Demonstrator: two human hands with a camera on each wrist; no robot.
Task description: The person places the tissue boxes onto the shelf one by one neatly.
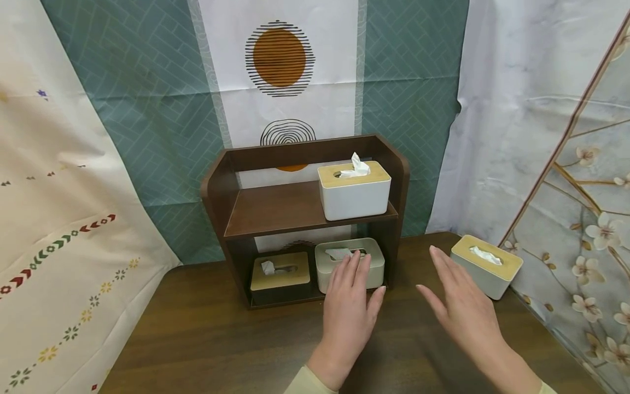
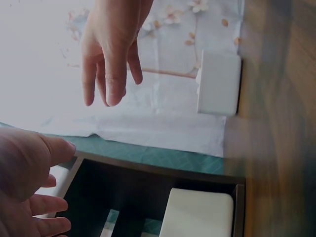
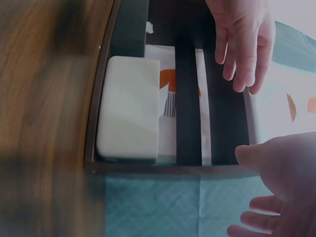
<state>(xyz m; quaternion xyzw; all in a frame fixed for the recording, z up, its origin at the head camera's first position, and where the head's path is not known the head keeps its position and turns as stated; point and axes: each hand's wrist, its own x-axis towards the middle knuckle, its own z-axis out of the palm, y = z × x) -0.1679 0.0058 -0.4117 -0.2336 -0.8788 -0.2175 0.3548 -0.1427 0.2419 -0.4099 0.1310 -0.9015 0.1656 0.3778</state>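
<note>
My left hand (image 1: 346, 309) hovers over the table before the shelf's lower right, fingers extended and holding nothing. Level with it on the right, my right hand (image 1: 465, 309) is also extended, with a gap between the two. Behind the left fingertips, on the lower shelf, sits a pale grey-green tissue box (image 1: 325, 276), partly covered by them in the head view. To the right hand's right stands a white tissue box (image 1: 479, 271) with a wooden lid, on the table. Another white tissue box (image 1: 355, 198) with a wooden lid rests at the upper shelf's right end.
A dark brown two-tier shelf (image 1: 275, 210) stands at the back of the table (image 1: 211, 328). In its lower left is a black tissue box (image 1: 280, 294) with a wooden lid. Patterned cloths (image 1: 162, 137) hang behind and on both sides.
</note>
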